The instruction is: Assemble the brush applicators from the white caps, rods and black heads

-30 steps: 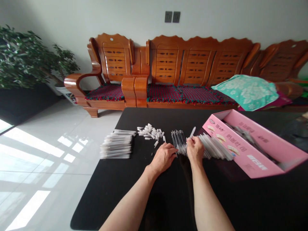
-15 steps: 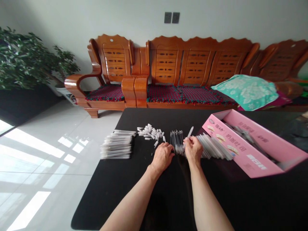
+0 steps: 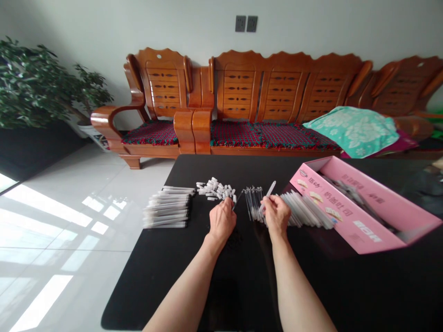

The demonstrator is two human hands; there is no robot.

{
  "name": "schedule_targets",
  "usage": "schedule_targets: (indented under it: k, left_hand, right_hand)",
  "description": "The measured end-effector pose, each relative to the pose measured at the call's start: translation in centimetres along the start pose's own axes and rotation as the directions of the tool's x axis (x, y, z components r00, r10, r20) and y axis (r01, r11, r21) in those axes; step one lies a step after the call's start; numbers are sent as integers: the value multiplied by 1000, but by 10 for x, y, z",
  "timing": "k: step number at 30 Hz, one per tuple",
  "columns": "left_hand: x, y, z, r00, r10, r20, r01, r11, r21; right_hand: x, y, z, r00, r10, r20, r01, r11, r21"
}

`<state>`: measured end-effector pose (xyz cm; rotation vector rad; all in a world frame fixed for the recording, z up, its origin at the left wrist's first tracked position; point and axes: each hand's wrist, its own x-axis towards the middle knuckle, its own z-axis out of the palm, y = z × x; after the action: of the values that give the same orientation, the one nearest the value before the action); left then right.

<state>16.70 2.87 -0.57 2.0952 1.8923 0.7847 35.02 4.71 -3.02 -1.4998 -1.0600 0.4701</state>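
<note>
My left hand [image 3: 222, 220] is closed around one end of a thin dark pen refill [image 3: 238, 199], which points up and to the right. Between my right hand's [image 3: 278, 215] thumb and fingers is a translucent white pen barrel [image 3: 271, 190], tilted upright. Dark pen refills [image 3: 254, 199] lie in a row between the two hands. More white barrels [image 3: 304, 210] are lined up just right of my right hand. A heap of short white pen caps [image 3: 215, 188] lies beyond my left hand. Small black bits [image 3: 236, 237] lie beside my left wrist, too small to name.
At the left of the black table [image 3: 166, 276] is a stack of white pens [image 3: 169, 208]. A pink open box [image 3: 353, 226] with greyish contents stands at the right. Behind the table is a wooden sofa [image 3: 238, 85]; potted plants [image 3: 38, 87] stand at the left.
My left hand has moved left, away from the row of refills, and a refill now shows in its fingers. My right hand still holds the barrel, almost in the same place.
</note>
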Motion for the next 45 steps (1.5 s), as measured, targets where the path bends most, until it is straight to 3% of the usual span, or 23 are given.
schedule_targets:
  k: [2, 5, 9, 13, 28, 37, 41, 45]
  left_hand:
    - [3, -5, -8, 998, -59, -1, 59, 994, -92]
    - [7, -18, -18, 996, -75, 41, 84, 936, -342]
    - [10, -37, -20, 979, 12, 206, 139, 700, -700]
    - [10, -39, -21, 943, 80, 322, 238, 513, -825]
    - [8, -36, -20, 917, 166, 363, 246, 482, -841]
    - [8, -34, -23, 918, 154, 365, 250, 491, -835]
    - [8, -32, -17, 936, 147, 321, 233, 427, -874]
    - [9, -27, -5, 955, 104, 278, 233, 316, -920]
  right_hand:
    - [0, -3, 1, 997, 80, 18, -82, 983, 163]
    - [1, -9, 2, 981, 184, 56, -190, 875, 445]
    - [4, -14, 0, 963, 239, 126, -260, 689, 676]
    - [6, -13, -4, 964, 231, 135, -252, 619, 744]
    - [9, -8, -5, 968, 207, 139, -238, 604, 760]
    - [7, -13, -5, 965, 195, 176, -260, 632, 730]
    - [2, -16, 1, 957, 180, 226, -288, 661, 693]
    - [-11, -23, 12, 911, 154, 383, -377, 686, 622]
